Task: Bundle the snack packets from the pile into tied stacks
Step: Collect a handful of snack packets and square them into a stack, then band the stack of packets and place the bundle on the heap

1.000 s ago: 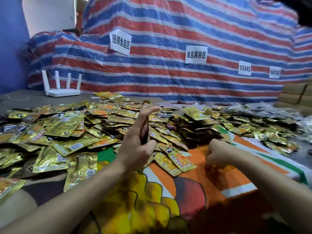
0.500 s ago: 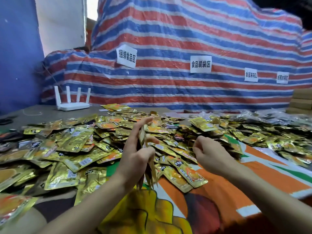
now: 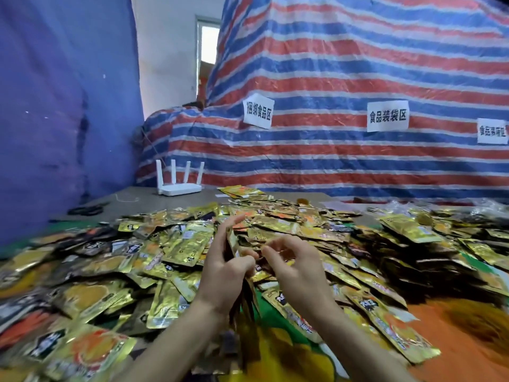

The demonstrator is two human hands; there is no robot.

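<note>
- A makeshift food-packing workroom
- Paper signs (image 3: 258, 110) taped to a striped tarp (image 3: 358, 64) name a food-bundling zone and a food-bagging zone
- Loose snack packets (image 3: 187, 244) lie heaped across the table (image 3: 143, 197)
- A white router (image 3: 180, 186) sits at the table's far edge

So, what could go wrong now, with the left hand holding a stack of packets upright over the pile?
1. The left hand has its grip only around the middle of the stack; the lower ends fan out, so packets may slip out before tying.
2. A dropped packet would fall into the loose pile and mix in.
3. The right hand is curled close beside the stack; a pull there might loosen it.
</note>
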